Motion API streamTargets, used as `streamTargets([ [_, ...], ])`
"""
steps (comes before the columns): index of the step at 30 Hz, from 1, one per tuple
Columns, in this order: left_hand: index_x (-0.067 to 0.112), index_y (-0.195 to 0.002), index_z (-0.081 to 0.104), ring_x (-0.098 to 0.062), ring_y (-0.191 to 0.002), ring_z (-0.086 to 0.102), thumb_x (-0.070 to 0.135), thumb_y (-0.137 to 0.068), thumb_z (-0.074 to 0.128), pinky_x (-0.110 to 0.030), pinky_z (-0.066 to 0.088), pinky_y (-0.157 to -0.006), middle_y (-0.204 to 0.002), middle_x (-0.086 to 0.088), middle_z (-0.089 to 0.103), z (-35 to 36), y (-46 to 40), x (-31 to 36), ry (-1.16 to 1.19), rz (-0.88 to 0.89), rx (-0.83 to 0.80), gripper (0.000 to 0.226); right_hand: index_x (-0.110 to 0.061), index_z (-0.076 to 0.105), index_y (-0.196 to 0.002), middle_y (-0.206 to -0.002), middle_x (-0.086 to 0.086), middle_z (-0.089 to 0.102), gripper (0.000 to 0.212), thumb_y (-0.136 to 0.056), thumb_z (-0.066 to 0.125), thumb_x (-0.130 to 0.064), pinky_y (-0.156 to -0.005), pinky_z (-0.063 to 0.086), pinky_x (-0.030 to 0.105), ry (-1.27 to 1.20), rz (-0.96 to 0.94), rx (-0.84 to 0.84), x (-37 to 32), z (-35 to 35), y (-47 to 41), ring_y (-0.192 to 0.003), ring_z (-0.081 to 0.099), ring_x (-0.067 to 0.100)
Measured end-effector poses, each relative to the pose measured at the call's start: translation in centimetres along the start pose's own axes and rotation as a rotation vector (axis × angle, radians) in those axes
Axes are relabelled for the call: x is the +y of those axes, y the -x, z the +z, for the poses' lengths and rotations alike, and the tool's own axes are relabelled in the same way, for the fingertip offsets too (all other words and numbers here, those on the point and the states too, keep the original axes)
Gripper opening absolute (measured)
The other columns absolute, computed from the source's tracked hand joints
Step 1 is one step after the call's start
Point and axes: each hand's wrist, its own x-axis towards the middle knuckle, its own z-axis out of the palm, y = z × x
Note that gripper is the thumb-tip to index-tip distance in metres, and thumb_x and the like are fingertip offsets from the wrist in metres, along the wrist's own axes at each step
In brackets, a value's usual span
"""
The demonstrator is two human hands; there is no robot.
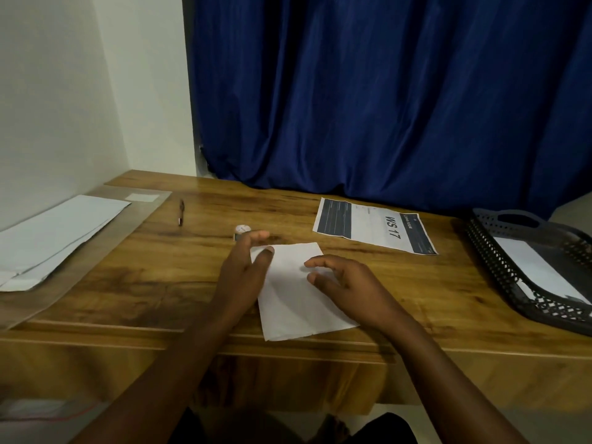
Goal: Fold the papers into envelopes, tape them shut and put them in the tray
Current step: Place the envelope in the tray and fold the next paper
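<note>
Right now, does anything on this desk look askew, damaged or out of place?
Nothing looks damaged or spilled. The folded paper lies slightly askew under both hands, its near edge overhanging the table edge. The printed sheet also lies at an angle. The tray already holds a white sheet.

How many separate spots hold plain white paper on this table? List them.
3. A folded white paper sheet under both hands at the table's front middle; a stack of white sheets at far left; a white sheet inside the black lattice plastic tray at right. Sheets within the stack can't be counted.
</note>
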Motion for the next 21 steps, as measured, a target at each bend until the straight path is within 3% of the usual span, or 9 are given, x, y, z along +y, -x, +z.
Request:
streamTargets([
  [4,0.023,-0.137,0.057,-0.008,-0.121,0.054,0.022,-0.101,0.062,-0.030,0.047,-0.102,-0.133,0.012,0.058,0.2,0.3,0.1,-0.137,0.080,-0.079,0.037,-0.039,0.058,-0.142,-0.157,-0.016,0.047,0.041,-0.102,0.055,-0.049,-0.114,0.035,0.032,0.303,-0.036,-0.131,1.2,0.8,0.3,-0.143,0.042,0.006],
  [7,0.028,-0.132,0.059,-0.002,-0.116,0.053,0.024,-0.100,0.063,-0.014,0.042,-0.091,-0.129,0.016,0.058,0.0,0.2,0.0,-0.109,0.082,-0.040,0.033,-0.037,0.058,-0.142,-0.153,-0.010,0.053,0.045,-0.101,0.050,-0.056,-0.112,0.039,0.042,0.474,-0.005,-0.049,1.3,1.0,1.1,-0.139,0.047,0.014],
  [10,0.031,-0.129,0.059,0.000,-0.114,0.052,0.024,-0.099,0.063,-0.006,0.033,-0.085,-0.124,0.021,0.057,0.2,0.1,0.1,-0.146,0.088,-0.033,0.031,-0.032,0.066,-0.133,-0.140,-0.004,0.064,0.044,-0.099,0.051,-0.056,-0.099,0.047,0.042,0.578,0.055,0.042,0.9,1.2,1.3,-0.125,0.057,0.020],
  [12,0.026,-0.127,0.063,-0.002,-0.115,0.053,0.021,-0.098,0.064,-0.010,0.037,-0.089,-0.125,0.016,0.060,0.2,0.3,0.4,-0.202,0.155,-0.013,0.030,-0.031,0.068,-0.130,-0.135,-0.002,0.067,0.043,-0.096,0.057,-0.056,-0.092,0.050,0.037,0.570,0.102,0.058,0.8,1.4,0.9,-0.118,0.061,0.020],
  [16,0.016,-0.117,0.070,-0.011,-0.113,0.058,0.016,-0.092,0.067,-0.034,0.044,-0.100,-0.119,0.003,0.069,0.0,1.0,0.9,-0.388,0.436,0.074,0.025,-0.034,0.066,-0.134,-0.139,-0.005,0.063,0.053,-0.087,0.070,-0.057,-0.090,0.049,0.030,0.446,0.181,0.041,0.7,1.8,0.1,-0.121,0.059,0.017],
  [19,0.015,-0.116,0.070,-0.009,-0.110,0.056,0.015,-0.091,0.069,-0.035,0.044,-0.098,-0.116,0.000,0.070,-0.1,1.3,1.0,-0.388,0.474,0.087,0.026,-0.039,0.066,-0.130,-0.142,-0.008,0.059,0.044,-0.089,0.069,-0.054,-0.099,0.045,0.034,0.441,0.033,0.018,1.0,1.2,-0.3,-0.127,0.052,0.014],
  [21,0.015,-0.117,0.069,-0.004,-0.111,0.052,0.011,-0.091,0.071,-0.035,0.045,-0.100,-0.118,0.002,0.069,-0.1,1.3,0.9,-0.350,0.431,0.082,0.027,-0.042,0.068,-0.125,-0.145,-0.014,0.054,0.032,-0.093,0.066,-0.047,-0.104,0.040,0.030,0.339,-0.025,-0.125,1.4,0.2,-0.5,-0.127,0.045,0.003],
])
